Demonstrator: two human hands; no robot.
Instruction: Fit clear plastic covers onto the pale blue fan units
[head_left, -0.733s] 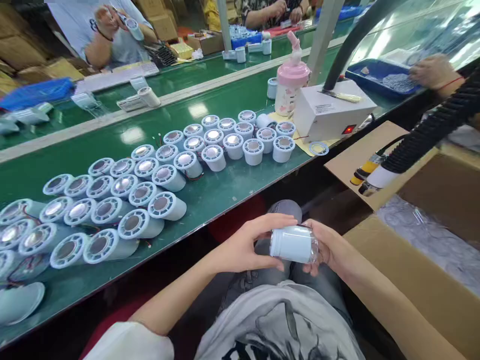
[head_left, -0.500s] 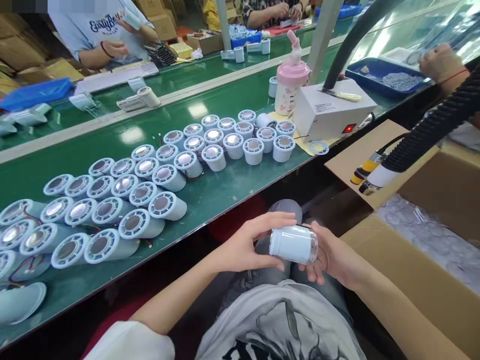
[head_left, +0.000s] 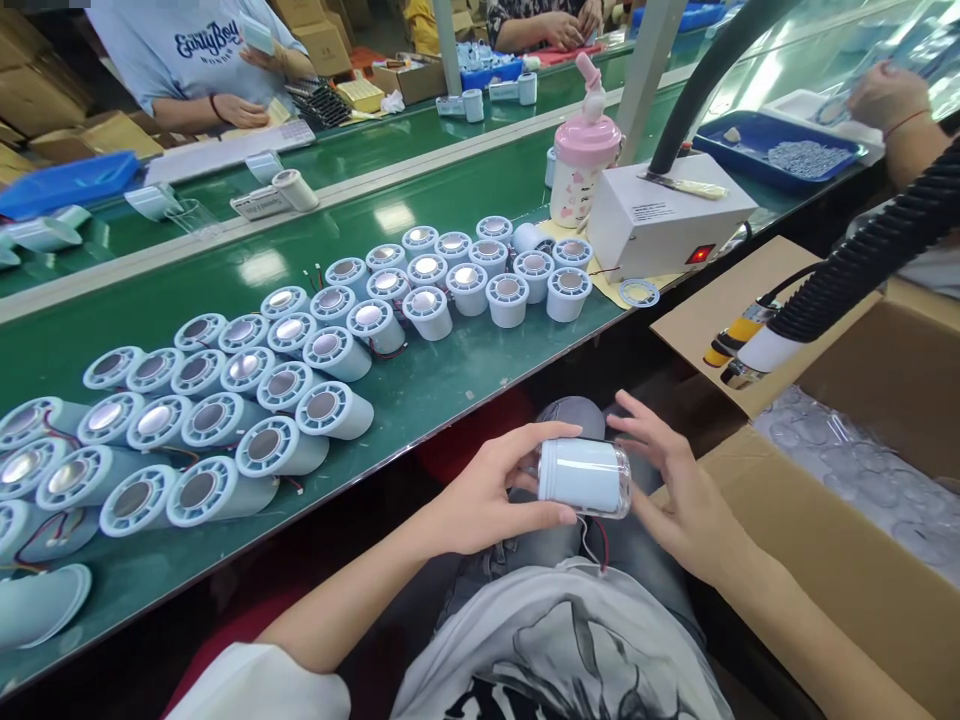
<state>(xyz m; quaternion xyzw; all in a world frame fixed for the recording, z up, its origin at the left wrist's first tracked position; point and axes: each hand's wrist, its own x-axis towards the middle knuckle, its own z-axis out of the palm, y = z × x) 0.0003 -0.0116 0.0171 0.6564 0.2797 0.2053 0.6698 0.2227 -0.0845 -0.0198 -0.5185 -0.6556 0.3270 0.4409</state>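
My left hand point(head_left: 487, 495) grips a light-blue cylindrical housing point(head_left: 579, 474) by its left end, thumb below and fingers above. The cylinder lies sideways over my lap, sheathed in a clear plastic sleeve that extends past its right end. Thin red and white wires point(head_left: 600, 542) dangle beneath it. At the clear end is my right hand point(head_left: 679, 490), with its fingers spread apart; whether its thumb touches the plastic I cannot tell. Similar light-blue cylinders point(head_left: 341, 412) stand in rows on the green bench point(head_left: 442, 400), round metallic discs in their tops.
A pink-lidded bottle point(head_left: 583, 160) stands beside a white box point(head_left: 660, 225) with a lit red switch. A black ribbed hose point(head_left: 855, 265) hangs at right above an open carton point(head_left: 825, 560) of clear plastic parts. Co-workers' hands point(head_left: 244, 110) are across the bench; another hand point(head_left: 889, 100) is at far right.
My right hand has let go of the cylinder's clear end, its fingers lifting and spreading. My left hand keeps its hold. The dangling wires now show below the cylinder.
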